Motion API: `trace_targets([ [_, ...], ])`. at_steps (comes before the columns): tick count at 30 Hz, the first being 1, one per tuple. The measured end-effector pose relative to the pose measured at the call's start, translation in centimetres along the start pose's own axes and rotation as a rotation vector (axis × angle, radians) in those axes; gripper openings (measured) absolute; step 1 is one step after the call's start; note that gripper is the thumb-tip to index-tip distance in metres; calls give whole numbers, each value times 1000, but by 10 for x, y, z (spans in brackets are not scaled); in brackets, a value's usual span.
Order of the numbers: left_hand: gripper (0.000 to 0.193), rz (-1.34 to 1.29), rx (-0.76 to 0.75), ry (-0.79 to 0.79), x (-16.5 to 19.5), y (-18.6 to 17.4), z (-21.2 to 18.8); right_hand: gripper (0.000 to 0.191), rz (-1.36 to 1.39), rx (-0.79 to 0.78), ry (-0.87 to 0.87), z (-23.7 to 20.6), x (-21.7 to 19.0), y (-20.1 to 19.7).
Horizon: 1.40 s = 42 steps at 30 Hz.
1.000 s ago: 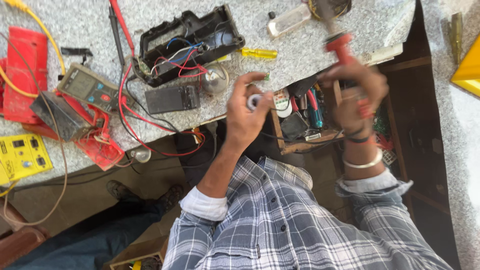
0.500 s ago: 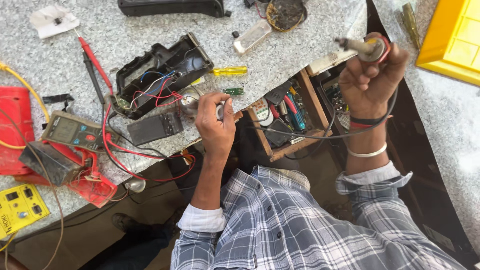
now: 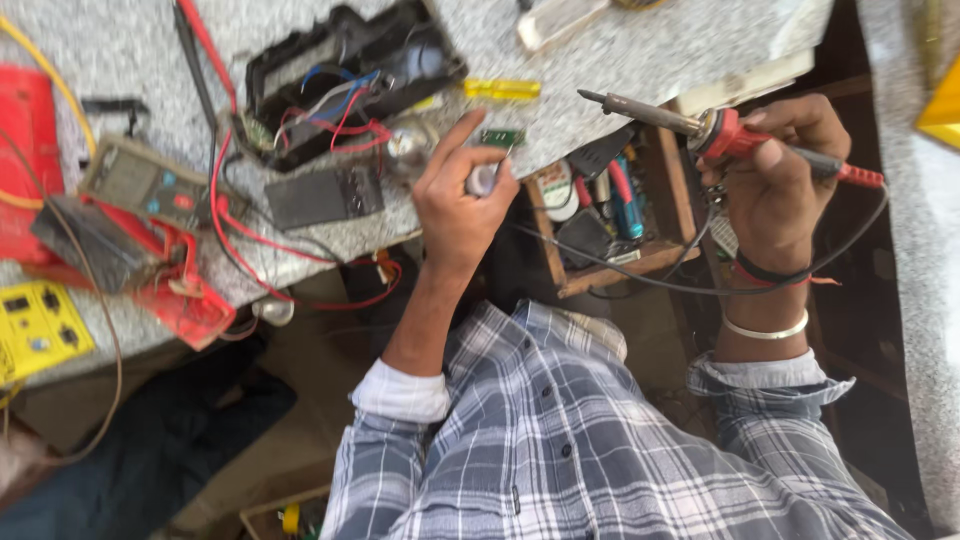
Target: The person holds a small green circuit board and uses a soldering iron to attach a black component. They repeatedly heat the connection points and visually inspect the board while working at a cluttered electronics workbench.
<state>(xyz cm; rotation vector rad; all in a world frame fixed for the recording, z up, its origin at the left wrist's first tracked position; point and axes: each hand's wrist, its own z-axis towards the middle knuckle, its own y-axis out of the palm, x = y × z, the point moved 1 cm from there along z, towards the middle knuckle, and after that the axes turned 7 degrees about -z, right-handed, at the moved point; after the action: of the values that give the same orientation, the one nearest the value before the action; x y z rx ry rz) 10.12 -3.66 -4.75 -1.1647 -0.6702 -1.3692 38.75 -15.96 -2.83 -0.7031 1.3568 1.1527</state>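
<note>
Head view: right hand [image 3: 780, 180] has lowered, fingers wrapped round the soldering iron [image 3: 720, 130], tip now pointing left; left hand [image 3: 462, 200] pinches a small part [image 3: 482, 180].

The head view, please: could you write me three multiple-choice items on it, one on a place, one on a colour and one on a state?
1. Where does the open black casing lie?
A. on the speckled worktop
B. in the wooden drawer
C. on the floor

2. What colour is the handle of the soldering iron?
A. blue
B. red
C. green

3. How is the soldering iron carried?
A. lying on the worktop
B. hanging by its cord
C. held up in the right hand

Answers:
1 A, it rests on the grey stone surface among the wires.
2 B, the handle by the fingers is red.
3 C, the right hand's grip closes round the handle, tip pointing toward the left hand.
</note>
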Motion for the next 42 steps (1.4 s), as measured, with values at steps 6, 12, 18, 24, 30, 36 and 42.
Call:
trace_targets([
  [6, 16, 57, -13, -25, -9, 4, -3, 32, -358, -82, 9, -18, 1, 21],
  [12, 16, 51, -28, -46, -9, 5, 0, 30, -484, -129, 73, -14, -1, 33],
  [18, 18, 57, -59, -51, -6, 5, 3, 32, -515, -155, 105, -7, -3, 39],
  [24, 17, 55, -46, -74, -9, 8, 4, 31, -533, -179, 74, -5, -3, 40],
  [30, 15, 40, -64, -84, -12, 8, 6, 31, -591, -173, 69, 1, -7, 37],
  [36, 14, 2, -49, -130, -11, 8, 8, 32, -549, -176, 89, 2, -10, 42],
  [42, 14, 0, -50, -144, -10, 7, 9, 34, -579, -155, 98, 0, -9, 47],
])
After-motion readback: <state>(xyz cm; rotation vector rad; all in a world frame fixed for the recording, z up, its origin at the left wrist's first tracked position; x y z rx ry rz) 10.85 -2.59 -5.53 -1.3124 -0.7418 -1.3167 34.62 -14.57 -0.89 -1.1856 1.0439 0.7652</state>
